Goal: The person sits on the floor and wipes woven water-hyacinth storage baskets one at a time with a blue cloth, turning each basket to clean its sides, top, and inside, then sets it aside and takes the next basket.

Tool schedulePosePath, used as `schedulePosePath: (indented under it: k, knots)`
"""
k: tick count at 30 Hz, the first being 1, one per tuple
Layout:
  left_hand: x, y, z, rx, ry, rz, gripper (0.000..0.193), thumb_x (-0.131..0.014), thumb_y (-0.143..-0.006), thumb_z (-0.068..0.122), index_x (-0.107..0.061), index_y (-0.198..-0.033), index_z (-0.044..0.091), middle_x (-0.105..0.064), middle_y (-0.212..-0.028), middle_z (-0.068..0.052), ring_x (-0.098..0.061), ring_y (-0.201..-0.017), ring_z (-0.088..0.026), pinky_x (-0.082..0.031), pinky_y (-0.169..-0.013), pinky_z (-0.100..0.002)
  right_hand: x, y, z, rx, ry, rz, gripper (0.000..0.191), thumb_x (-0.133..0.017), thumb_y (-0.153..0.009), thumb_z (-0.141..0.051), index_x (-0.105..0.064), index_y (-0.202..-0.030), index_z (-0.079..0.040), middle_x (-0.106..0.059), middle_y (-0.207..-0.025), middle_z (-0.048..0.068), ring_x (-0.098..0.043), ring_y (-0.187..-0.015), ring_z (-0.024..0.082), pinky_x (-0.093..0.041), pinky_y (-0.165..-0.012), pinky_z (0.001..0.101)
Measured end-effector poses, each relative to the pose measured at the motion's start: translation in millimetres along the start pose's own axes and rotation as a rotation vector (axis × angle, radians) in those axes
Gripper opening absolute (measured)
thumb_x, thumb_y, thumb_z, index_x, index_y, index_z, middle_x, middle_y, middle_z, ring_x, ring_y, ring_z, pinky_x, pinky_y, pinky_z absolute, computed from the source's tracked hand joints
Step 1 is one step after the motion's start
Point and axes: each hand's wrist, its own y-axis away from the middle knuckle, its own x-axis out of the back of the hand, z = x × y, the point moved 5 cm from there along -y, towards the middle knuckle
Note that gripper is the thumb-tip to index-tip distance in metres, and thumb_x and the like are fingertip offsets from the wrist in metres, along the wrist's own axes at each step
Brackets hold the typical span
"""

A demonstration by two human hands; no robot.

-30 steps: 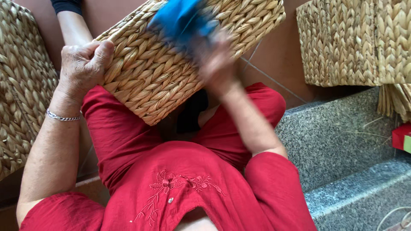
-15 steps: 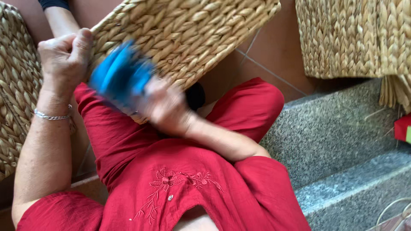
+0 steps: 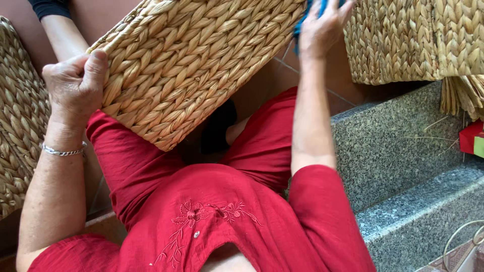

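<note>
Large woven straw-coloured rectangular basket [image 3: 196, 65] sits tilted across the lap, upper centre of frame; left hand [image 3: 75, 85] clamps its left rim, thumb over the weave; right hand [image 3: 322, 25] at upper right presses a blue cloth [image 3: 302, 20] against the basket's far edge, fingers curled on it. Wiping looks midway, judging by that; near face w/ no cloth on it. Thick braided fibre, rough & ribbed; speckled grey granite step [image 3: 403, 151] at right; another woven basket [image 3: 403, 40] behind.

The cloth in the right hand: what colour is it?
Blue; the cloth shows beside the right hand at the woven basket in the head view.
</note>
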Motion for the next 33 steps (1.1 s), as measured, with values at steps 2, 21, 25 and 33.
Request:
schedulePosePath:
  k: [2, 21, 25, 33]
  knots:
    - [2, 1, -5, -0.052, -0.034, 0.037, 0.041, -0.063, -0.117, 0.032, -0.073, -0.097, -0.001, -0.054, -0.067, -0.005, -0.051, -0.063, -0.006, -0.042, -0.059, -0.030, 9, 30, -33, 0.102, -0.078, -0.045, 0.030, -0.067, -0.105, -0.013, -0.062, -0.134, -0.010, -0.059, -0.107, 0.012, -0.058, -0.095, 0.030, -0.047, -0.078, 0.0453]
    - [2, -9, -8, 0.025, -0.017, -0.054, 0.046, -0.060, -0.117, 0.034, -0.068, -0.092, -0.003, -0.049, -0.063, -0.001, -0.045, -0.063, -0.005, -0.038, -0.058, -0.029, 13, 72, -32, 0.049, -0.177, -0.080, 0.049, -0.067, -0.108, -0.021, -0.049, -0.154, -0.018, -0.046, -0.149, 0.025, -0.049, -0.140, 0.039, -0.042, -0.121, 0.0433]
    - [2, -12, -6, 0.116, -0.006, -0.042, 0.046, -0.061, -0.119, 0.035, -0.071, -0.096, -0.003, -0.049, -0.063, -0.004, -0.043, -0.061, -0.006, -0.037, -0.058, -0.032, 19, 77, -60, 0.106, -0.152, -0.148, 0.056, -0.061, -0.104, -0.016, -0.043, -0.157, -0.010, -0.038, -0.152, 0.034, -0.045, -0.141, 0.047, -0.038, -0.123, 0.0457]
    - [5, -16, -23, 0.083, -0.077, -0.023, 0.044, -0.060, -0.114, 0.036, -0.071, -0.092, -0.002, -0.046, -0.056, -0.005, -0.042, -0.055, -0.007, -0.035, -0.052, -0.031, 124, 235, -252, 0.964, -0.498, -0.356, 0.039, -0.070, -0.093, -0.018, -0.074, -0.132, -0.025, -0.059, -0.113, 0.010, -0.060, -0.096, 0.024, -0.054, -0.084, 0.0365]
